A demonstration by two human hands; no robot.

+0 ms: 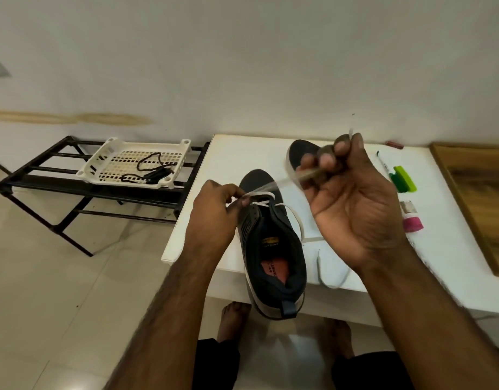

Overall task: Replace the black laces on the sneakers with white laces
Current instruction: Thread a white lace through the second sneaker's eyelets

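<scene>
Right hand (352,204) is up above the table (231,159), fingers (331,160) curled tight round the white lace (296,220), tip poking out the top. Left hand (214,209) pinches the same lace right at the near sneaker (273,249), by its far eyelets, so the lace runs taut between the two hands. Two dark sneakers on the table, second sneaker (303,150) further back. Black laces (149,171) sit in the white basket (107,156) on the rack (45,178), left. One more white lace (321,274) lies near the table edge.

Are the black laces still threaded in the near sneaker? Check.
No, the black laces lie in the white basket on the rack; the near sneaker carries a white lace.
</scene>
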